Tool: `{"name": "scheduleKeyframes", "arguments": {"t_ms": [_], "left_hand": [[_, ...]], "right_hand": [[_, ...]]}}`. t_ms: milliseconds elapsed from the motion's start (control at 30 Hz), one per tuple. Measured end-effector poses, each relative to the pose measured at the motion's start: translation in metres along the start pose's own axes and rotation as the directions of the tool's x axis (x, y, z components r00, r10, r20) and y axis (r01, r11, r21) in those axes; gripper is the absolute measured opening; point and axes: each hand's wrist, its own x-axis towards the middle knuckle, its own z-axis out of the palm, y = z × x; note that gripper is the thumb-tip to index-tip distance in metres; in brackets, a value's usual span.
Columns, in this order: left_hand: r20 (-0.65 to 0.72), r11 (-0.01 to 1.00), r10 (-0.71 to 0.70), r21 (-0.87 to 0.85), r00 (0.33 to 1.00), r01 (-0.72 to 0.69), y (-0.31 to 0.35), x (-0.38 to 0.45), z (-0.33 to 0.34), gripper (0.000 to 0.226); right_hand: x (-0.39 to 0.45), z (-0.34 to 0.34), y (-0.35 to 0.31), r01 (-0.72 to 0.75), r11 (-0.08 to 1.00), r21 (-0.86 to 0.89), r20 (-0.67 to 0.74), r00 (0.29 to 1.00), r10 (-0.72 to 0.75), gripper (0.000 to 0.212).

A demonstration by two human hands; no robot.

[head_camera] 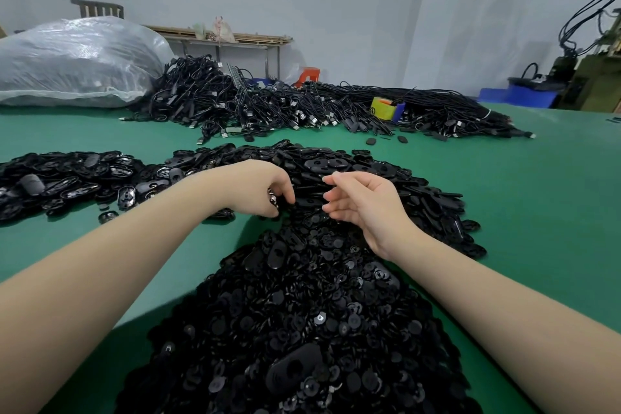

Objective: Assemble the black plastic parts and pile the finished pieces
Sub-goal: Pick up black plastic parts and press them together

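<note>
A big heap of small round black plastic parts (302, 312) lies on the green table right in front of me. Behind it spreads a heap of black oval shells (353, 171). My left hand (265, 188) reaches down at the seam of the two heaps, fingers curled round a few small black parts. My right hand (363, 205) hovers just to the right of it, palm turned left, fingers loosely bent, holding nothing. A separate pile of black oval pieces (67, 178) lies at the left.
A tangle of black cables (268, 104) runs across the back of the green table (537, 195). A large clear plastic sack (74, 60) sits at the back left. A yellow and blue object (386, 107) lies among the cables. Blue bins (517, 94) and a machine stand at the far right.
</note>
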Motion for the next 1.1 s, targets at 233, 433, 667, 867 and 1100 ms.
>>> {"name": "scheduleKeyframes", "arguments": {"t_ms": [233,433,667,867,1100], "left_hand": [[-0.096,0.999,-0.051,0.009,0.994,0.052,0.007,0.007,0.012,0.024],[-0.131,0.99,-0.101,0.086,0.986,0.113,0.004,0.006,0.013,0.03],[-0.141,0.975,-0.183,0.099,0.973,0.198,0.001,0.004,0.011,0.031],[-0.172,0.962,-0.218,0.128,0.961,0.241,0.004,0.006,0.009,0.032],[-0.358,0.971,-0.201,0.046,0.912,0.233,0.003,0.005,0.012,0.037]], "right_hand": [[0.0,0.0,0.0,0.003,1.0,0.0,0.0,1.0,-0.003,0.018],[0.0,0.0,0.001,0.0,1.0,0.006,0.001,1.0,0.0,0.017],[0.001,-0.001,0.001,0.001,1.0,0.01,0.007,1.0,-0.001,0.017],[0.002,-0.001,0.002,0.002,1.0,0.005,0.008,1.0,-0.002,0.017],[0.003,-0.001,0.003,0.005,1.0,0.007,0.01,1.0,-0.005,0.016]]}}
